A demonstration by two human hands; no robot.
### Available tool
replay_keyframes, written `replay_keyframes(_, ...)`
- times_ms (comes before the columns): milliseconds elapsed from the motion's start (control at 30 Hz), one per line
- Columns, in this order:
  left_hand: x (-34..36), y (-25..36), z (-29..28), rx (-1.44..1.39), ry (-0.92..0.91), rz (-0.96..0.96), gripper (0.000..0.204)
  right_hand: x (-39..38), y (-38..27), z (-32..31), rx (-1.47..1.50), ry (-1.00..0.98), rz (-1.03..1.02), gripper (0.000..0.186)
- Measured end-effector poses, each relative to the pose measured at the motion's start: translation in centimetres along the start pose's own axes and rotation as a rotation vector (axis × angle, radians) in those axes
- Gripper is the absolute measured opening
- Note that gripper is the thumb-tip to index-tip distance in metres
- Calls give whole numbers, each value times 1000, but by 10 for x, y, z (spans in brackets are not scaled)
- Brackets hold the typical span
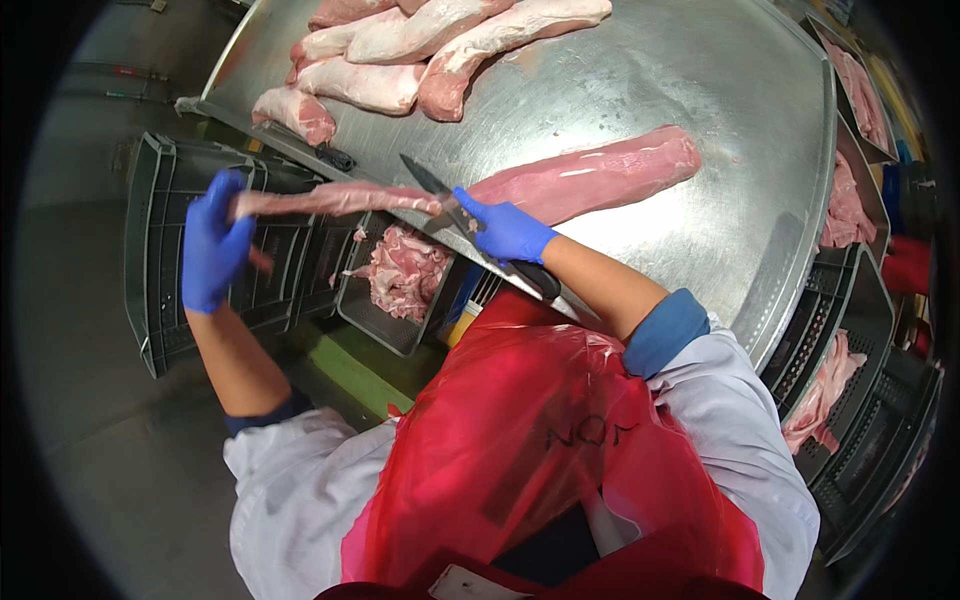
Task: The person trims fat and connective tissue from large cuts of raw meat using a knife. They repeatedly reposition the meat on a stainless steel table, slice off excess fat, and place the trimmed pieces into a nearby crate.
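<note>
Red apron (pixel 510 425) | left hand (pixel 213 245) clenches meat strip (pixel 345 198) | right hand (pixel 508 229) clenches knife (pixel 538 279), loin (pixel 600 175) beyond

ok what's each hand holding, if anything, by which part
Left hand holds a raw meat strip by its left end; right hand grips a knife by its black handle.

**A meat-cutting room, plainly enough**

From where I stand, this is a meat-cutting room; whether a processing plant's or a large butchery's, I can't tell. A broad stainless-steel table (pixel 745 75) carries a heap of raw meat (pixel 420 42) and a smooth, reddish loin (pixel 600 177). Raw trimmings (pixel 405 270) fill a grey tub (pixel 385 335) below its edge. Dark slatted crates (pixel 155 250) stand at both sides, some on the right holding meat. The worker wears blue gloves (pixel 213 250), a red plastic apron (pixel 490 430) and a white coat (pixel 295 500), and a long knife (pixel 424 174) is out.
</note>
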State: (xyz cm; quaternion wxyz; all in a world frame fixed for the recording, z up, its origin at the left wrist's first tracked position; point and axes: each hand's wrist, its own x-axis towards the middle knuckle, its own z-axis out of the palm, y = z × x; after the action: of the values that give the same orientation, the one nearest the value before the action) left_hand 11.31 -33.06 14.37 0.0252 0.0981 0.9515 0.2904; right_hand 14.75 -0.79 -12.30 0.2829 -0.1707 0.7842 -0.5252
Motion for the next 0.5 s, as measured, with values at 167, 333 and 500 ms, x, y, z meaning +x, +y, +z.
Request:
replay_keyframes(167,-61,-86,-4,-2,157,-80,32,-56,0,-11,-199,-214,-75,75)
replay_keyframes(333,-57,-95,-2,-62,116,2,28,-42,-9,-34,-64,-319,116,74)
replay_keyframes(500,-25,-74,-5,-117,62,46,29,12,-20,-37,41,-201,161,79)
